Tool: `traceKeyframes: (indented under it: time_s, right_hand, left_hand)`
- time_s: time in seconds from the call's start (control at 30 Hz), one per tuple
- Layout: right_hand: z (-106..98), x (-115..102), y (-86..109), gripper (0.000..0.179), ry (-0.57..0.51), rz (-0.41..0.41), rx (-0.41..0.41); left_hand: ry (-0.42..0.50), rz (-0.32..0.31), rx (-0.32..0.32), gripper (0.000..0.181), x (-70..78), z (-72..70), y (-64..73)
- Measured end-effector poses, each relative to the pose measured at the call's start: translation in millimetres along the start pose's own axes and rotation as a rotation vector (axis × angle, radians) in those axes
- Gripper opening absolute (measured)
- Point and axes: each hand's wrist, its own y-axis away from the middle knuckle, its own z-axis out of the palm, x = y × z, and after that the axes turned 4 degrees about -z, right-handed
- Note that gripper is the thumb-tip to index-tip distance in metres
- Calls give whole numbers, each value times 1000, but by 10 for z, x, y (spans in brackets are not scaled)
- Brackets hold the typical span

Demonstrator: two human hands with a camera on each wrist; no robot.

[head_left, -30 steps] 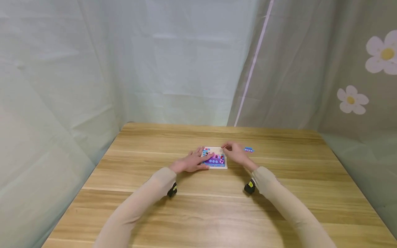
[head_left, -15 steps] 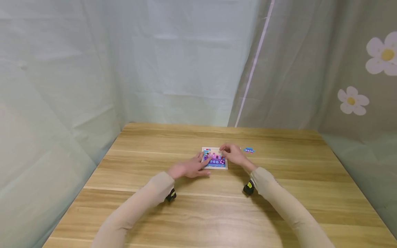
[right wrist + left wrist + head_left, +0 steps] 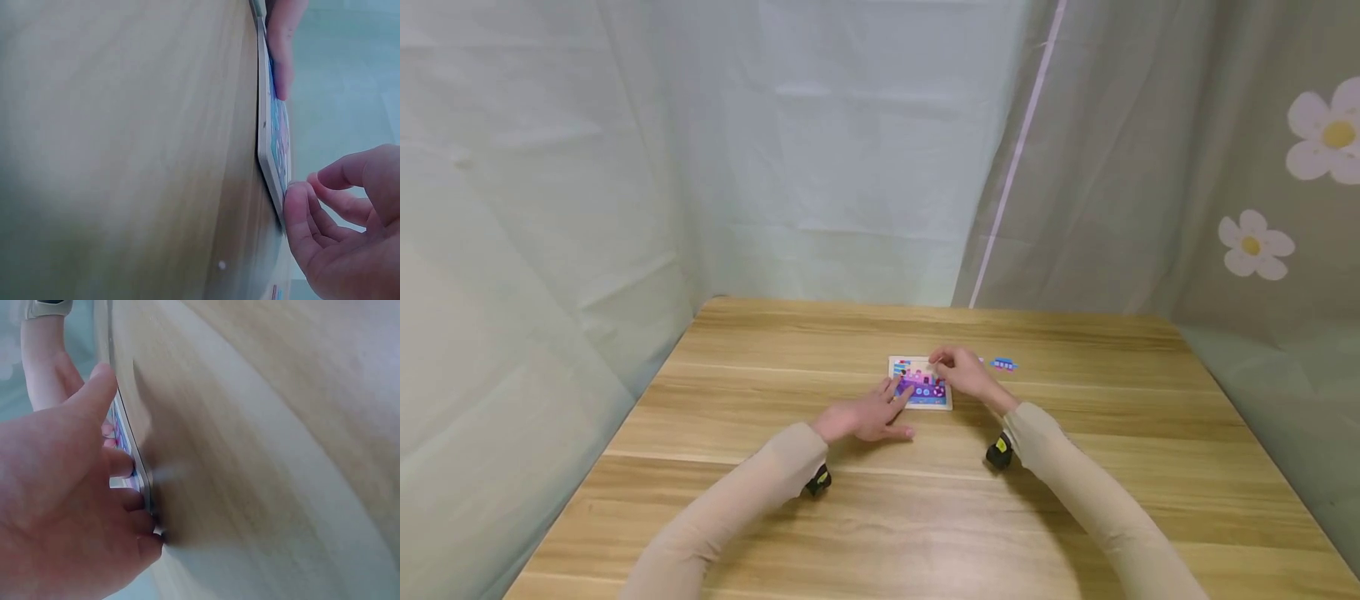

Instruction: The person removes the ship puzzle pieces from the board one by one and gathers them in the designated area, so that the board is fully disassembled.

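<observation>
A small picture puzzle [image 3: 925,406] with a pale frame lies on the table, showing a purple ship on blue water. My left hand [image 3: 874,414] rests at its lower left, index finger extended over the picture and thumb spread on the table side. At the puzzle's upper right corner is my right hand [image 3: 962,371], fingers bent and the fingertips [image 3: 297,190] close together right at the frame's edge. I cannot tell whether a small piece sits between them. A loose blue train-shaped piece [image 3: 1003,364] lies right of this hand.
The wooden table [image 3: 925,517] extends around the puzzle on all sides. Pale cloth [image 3: 850,167] hangs behind it, with a flowered grey curtain [image 3: 1150,167] at the right. Dark wrist cameras [image 3: 999,452] sit under both sleeves.
My left hand has slid down and back, uncovering more of the picture's left side. My right hand has shifted slightly left, its fingertips now over the puzzle's upper right. The train-shaped piece stays put.
</observation>
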Motion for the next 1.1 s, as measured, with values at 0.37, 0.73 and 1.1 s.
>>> traceKeyframes:
  time_s: [0.37,0.73,1.1]
  right_hand:
    - [95,-83,-139,20,45,0,-19]
    - [205,-131,-259,21,44,11,-34]
    - [231,-136,-233,22,65,14,2]
  left_hand:
    - [9,30,27,78,-54,9,1]
    - [-5,39,28,77,-38,-12,28]
    - [-2,-4,23,77,-16,-3,44]
